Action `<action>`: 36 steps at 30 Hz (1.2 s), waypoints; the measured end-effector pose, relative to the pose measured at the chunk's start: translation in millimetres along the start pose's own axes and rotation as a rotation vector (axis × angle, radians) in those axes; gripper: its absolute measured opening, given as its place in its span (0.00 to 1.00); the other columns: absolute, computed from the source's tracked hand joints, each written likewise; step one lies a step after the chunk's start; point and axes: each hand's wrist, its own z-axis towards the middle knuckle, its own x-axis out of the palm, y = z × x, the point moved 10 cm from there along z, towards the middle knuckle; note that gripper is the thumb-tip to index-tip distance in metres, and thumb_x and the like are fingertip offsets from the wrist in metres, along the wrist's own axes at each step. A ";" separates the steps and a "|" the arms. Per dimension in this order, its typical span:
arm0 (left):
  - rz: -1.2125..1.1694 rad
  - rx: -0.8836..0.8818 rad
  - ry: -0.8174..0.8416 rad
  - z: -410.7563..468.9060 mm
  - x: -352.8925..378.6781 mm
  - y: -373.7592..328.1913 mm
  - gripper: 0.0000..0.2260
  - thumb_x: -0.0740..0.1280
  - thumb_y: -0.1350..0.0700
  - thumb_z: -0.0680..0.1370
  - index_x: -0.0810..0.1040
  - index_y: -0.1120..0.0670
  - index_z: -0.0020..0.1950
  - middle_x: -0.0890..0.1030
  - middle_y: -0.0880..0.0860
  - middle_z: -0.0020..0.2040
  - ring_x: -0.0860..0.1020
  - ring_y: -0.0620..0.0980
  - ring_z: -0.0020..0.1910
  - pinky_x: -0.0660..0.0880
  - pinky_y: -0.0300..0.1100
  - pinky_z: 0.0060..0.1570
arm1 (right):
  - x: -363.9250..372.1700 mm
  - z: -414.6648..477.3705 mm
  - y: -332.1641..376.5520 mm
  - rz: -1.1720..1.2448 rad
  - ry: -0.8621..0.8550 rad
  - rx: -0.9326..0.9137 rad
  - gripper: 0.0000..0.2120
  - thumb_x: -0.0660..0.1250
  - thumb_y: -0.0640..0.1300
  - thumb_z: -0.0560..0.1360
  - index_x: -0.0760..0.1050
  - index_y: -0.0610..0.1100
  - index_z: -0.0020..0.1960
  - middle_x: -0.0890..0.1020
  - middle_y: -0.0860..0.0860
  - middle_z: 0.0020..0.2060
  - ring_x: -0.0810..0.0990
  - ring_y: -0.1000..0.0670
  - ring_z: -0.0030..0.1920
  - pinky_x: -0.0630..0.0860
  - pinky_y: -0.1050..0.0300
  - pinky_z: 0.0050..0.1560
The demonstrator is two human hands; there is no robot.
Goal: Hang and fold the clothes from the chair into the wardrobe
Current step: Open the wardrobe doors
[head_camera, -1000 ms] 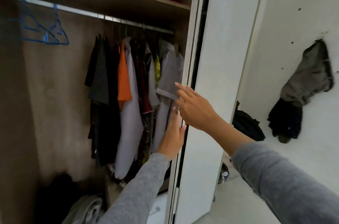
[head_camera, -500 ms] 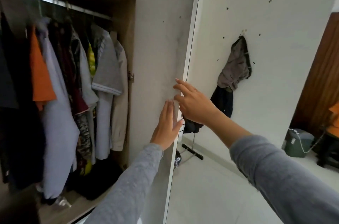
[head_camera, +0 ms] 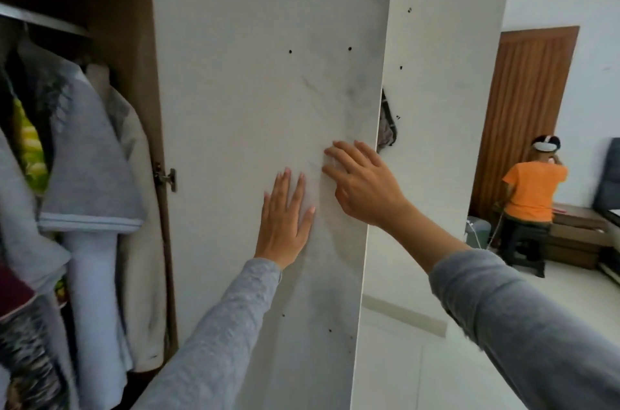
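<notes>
Both hands lay flat on the white wardrobe door [head_camera: 251, 74], grasping nothing: the left hand [head_camera: 285, 218] with fingers straight, the right hand [head_camera: 365, 185] just beside it, near the door's edge. Left of the door, clothes [head_camera: 90, 174] hung from the rail [head_camera: 43, 18]. A person in orange [head_camera: 530, 191] was across the room.

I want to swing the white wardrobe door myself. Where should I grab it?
Take hold of the free right edge of the wardrobe door, coming from the right. Its face is flat with no handle showing, and the hinge sits on its left side, so that edge looks like the only part you can grip, and it probably swings easiest.
</notes>
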 end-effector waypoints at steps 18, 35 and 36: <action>0.098 0.132 -0.139 26.0 6.9 29.8 0.24 0.51 0.48 0.81 0.56 0.53 0.76 0.56 0.55 0.77 0.52 0.51 0.76 0.48 0.51 0.73 | 52.8 -1.1 -0.1 0.001 -0.137 0.213 0.24 0.59 0.48 0.75 0.68 0.45 0.71 0.67 0.45 0.71 0.59 0.42 0.73 0.56 0.38 0.72; 0.257 -0.321 0.011 -86.3 -154.7 108.5 0.26 0.50 0.44 0.80 0.54 0.53 0.77 0.51 0.52 0.78 0.49 0.47 0.77 0.51 0.46 0.74 | 58.6 23.6 126.9 0.804 0.239 0.446 0.28 0.59 0.43 0.76 0.57 0.47 0.75 0.55 0.47 0.76 0.51 0.45 0.76 0.53 0.46 0.72; 0.285 -0.354 0.007 -97.2 -179.8 120.6 0.25 0.51 0.45 0.81 0.55 0.53 0.77 0.52 0.52 0.78 0.50 0.47 0.76 0.51 0.44 0.74 | 52.0 39.3 149.5 0.900 0.255 0.422 0.29 0.58 0.44 0.77 0.54 0.47 0.76 0.52 0.48 0.77 0.48 0.46 0.77 0.53 0.47 0.72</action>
